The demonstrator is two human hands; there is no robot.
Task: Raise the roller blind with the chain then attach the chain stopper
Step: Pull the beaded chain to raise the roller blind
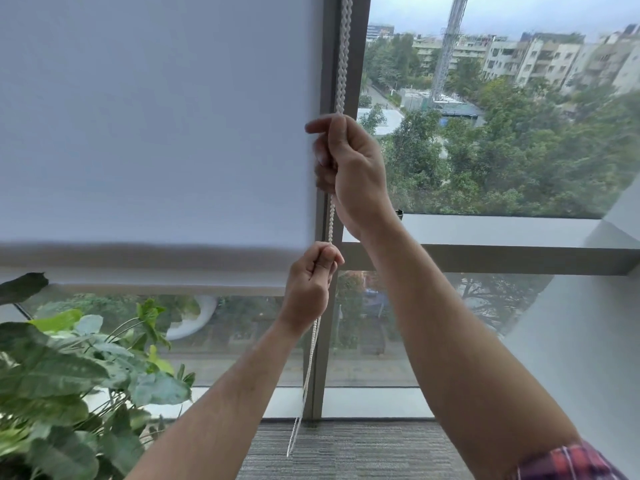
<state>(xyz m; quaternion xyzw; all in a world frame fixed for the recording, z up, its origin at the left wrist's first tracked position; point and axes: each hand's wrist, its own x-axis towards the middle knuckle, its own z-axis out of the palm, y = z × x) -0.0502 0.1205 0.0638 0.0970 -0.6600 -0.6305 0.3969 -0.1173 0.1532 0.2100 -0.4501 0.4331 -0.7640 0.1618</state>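
Note:
A white roller blind (156, 133) covers the left window pane, its bottom bar (138, 268) hanging a little above the lower glass. A white beaded chain (343, 57) runs down along the grey window frame at the blind's right edge. My right hand (349, 168) is closed around the chain at mid height. Just below it, my left hand (311, 282) pinches the same chain. The chain's loop hangs under my left hand and ends near the floor (294, 441). No chain stopper is visible.
A leafy potted plant (69, 375) fills the lower left corner. A grey vertical frame post (320, 375) divides the panes. Grey carpet (346, 452) lies below. A grey horizontal ledge (502, 254) crosses the right pane, with trees and buildings outside.

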